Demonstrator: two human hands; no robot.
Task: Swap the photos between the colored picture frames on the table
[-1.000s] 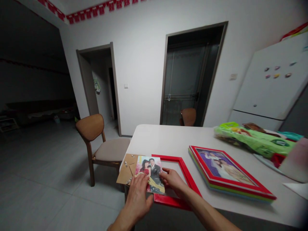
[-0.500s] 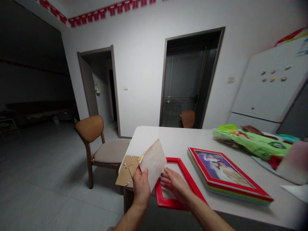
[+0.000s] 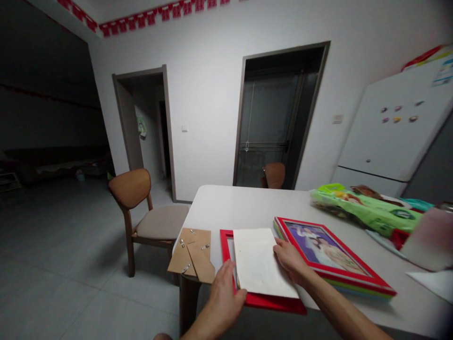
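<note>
A home dining area: white table [image 3: 244,205] at centre, wooden chair [image 3: 146,208] at left, magnet-dotted fridge [image 3: 392,137] (far right), doorways behind.

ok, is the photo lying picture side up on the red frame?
No, the photo lies on the red frame with its blank white back facing up.

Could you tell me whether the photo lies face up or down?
Face down: the photo shows only its white back, flat on the red frame.

Head-worn view: we look forward and down, close over left hand [image 3: 225,289] and right hand [image 3: 289,254] at the table [image 3: 240,208] edge, facing the wall [image 3: 208,94].
</note>
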